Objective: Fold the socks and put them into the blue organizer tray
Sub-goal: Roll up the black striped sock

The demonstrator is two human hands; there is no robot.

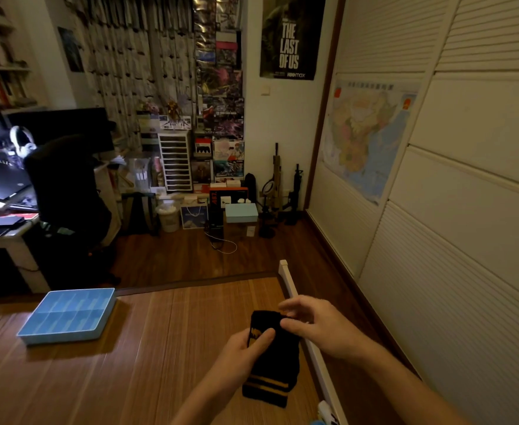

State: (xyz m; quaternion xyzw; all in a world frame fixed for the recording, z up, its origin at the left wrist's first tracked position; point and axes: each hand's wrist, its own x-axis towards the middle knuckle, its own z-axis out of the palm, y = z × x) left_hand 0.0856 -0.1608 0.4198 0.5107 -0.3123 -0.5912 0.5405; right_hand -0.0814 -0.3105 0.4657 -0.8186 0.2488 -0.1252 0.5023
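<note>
A black sock (278, 360) with yellow stripes near its lower end hangs above the right part of the bamboo mat (160, 348). My left hand (241, 352) grips its left side, thumb laid over a yellow mark on the cloth. My right hand (316, 325) pinches the sock's upper right corner between thumb and fingers. The blue organizer tray (68, 314), with several compartments, lies on the mat well to the left of both hands. I see nothing in its compartments.
A white bed rail (292, 289) runs along the mat's right edge, with the wooden floor (191, 256) and a white wardrobe (436, 210) beyond. A desk, a dark chair (65, 191) and stacked boxes stand at the far side.
</note>
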